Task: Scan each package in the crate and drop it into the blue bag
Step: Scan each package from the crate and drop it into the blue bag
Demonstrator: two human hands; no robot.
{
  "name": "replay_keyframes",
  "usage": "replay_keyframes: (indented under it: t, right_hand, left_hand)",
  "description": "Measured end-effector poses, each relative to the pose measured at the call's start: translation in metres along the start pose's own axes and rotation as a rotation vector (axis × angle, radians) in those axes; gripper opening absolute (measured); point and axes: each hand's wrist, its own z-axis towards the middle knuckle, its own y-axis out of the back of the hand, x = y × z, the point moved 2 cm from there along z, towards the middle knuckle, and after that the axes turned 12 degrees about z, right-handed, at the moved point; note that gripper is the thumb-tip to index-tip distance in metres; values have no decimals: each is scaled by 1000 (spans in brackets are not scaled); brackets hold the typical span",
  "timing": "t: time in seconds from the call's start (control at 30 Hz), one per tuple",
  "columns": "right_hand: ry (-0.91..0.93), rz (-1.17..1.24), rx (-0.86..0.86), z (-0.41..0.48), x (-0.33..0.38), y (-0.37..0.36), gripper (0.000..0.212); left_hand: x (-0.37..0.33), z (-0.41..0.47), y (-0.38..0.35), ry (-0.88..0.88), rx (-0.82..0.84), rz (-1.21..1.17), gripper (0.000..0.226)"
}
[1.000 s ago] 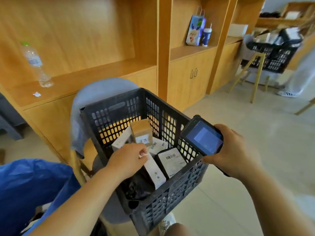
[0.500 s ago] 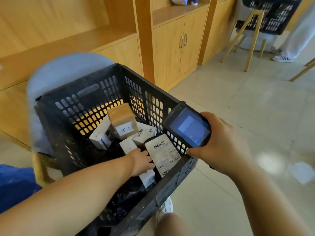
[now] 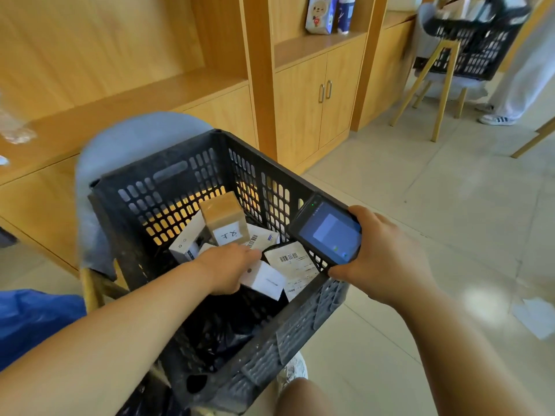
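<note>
A black slatted crate [image 3: 303, 325] rests on a grey chair and holds several packages. My left hand [image 3: 228, 270] reaches inside and grips a long white box [image 3: 264, 280]. Behind it stands a brown carton [image 3: 223, 217] with a handwritten label, a white box [image 3: 184, 243] to its left and a flat white parcel [image 3: 295, 267] with a barcode to the right. My right hand [image 3: 381, 259] holds a handheld scanner [image 3: 329, 232] over the crate's right rim, screen lit. A corner of the blue bag [image 3: 33, 319] shows at the left edge.
Wooden cabinets and shelves [image 3: 315, 94] line the wall behind. A second black crate [image 3: 474, 40] sits on another chair at the far right, with a person's legs [image 3: 522, 79] beside it. A sheet of paper [image 3: 537, 316] lies on the tiled floor.
My left hand has slid a little along the white box and lifted its end; the view swung down and then back up. The scanner stays over the crate's right rim.
</note>
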Motion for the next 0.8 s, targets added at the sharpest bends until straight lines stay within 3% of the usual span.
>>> replay_keyframes:
  t: [0.33,0.43,0.63,0.8]
  right_hand:
    - [24,115,-82,-47,26,20,92]
    - [62,132,-75,-63,41,22,93]
    - [172,109,-16,-89,71,24,99]
    - [229,83,3,-104,87,21,97]
  left_hand:
    - [25,-112,27,509,-788,-986,46]
    - [26,-144,32,577,-950,-1120,45]
    - [19,-190,30,551,-1126,-1339,77]
    - [13,-220,24,609,-1215,-1317,55]
